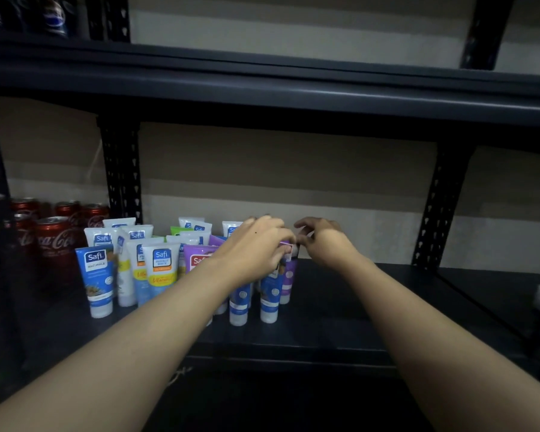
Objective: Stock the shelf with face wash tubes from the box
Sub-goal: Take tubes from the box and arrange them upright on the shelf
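I'm looking into a dark metal shelf [356,307], with the right half of its deck bare. The box is not in view. The face wash tubes [161,269] stand cap-down in a tight cluster on the left, and cola cans [55,238] sit just beside them.

My left grip [256,244] is curled over the crimped tops at the cluster's right edge and seems to be pinching the purple tube [288,275], which stands on the shelf there. My right grip [321,241] has its fingers bent close to that same top, but I cannot tell whether they touch it.

I judge these tubes light, soft-walled and glossy, so they would dent or slip if squeezed mid-body. The flat crimp is the stiffest hold. Standing on narrow caps, they could topple like dominoes.
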